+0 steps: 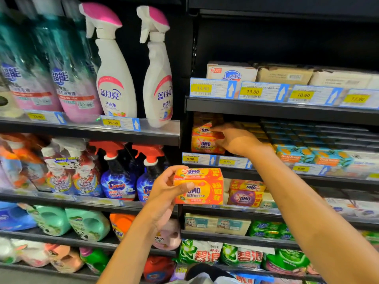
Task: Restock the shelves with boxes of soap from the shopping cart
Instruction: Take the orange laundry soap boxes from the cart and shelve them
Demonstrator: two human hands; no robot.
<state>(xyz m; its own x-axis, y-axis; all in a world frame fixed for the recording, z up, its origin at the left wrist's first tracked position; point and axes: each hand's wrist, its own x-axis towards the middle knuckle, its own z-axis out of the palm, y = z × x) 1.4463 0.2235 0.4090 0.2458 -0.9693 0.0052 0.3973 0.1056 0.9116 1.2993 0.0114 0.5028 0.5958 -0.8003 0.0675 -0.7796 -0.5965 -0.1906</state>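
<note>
While the left hand (164,193) grips one soap box (198,186) by its end, out in front of the racks, the right hand (235,140) is up at the box's 1 o'clock, fingers on the stack of matching boxes (203,143) on the shelf (238,173). Can't tell if it's pinching one or just nudging. Risk imo: headroom looks tight, so a sloppy shove could tip the top box off the front, and that end-only grip could slip
</note>
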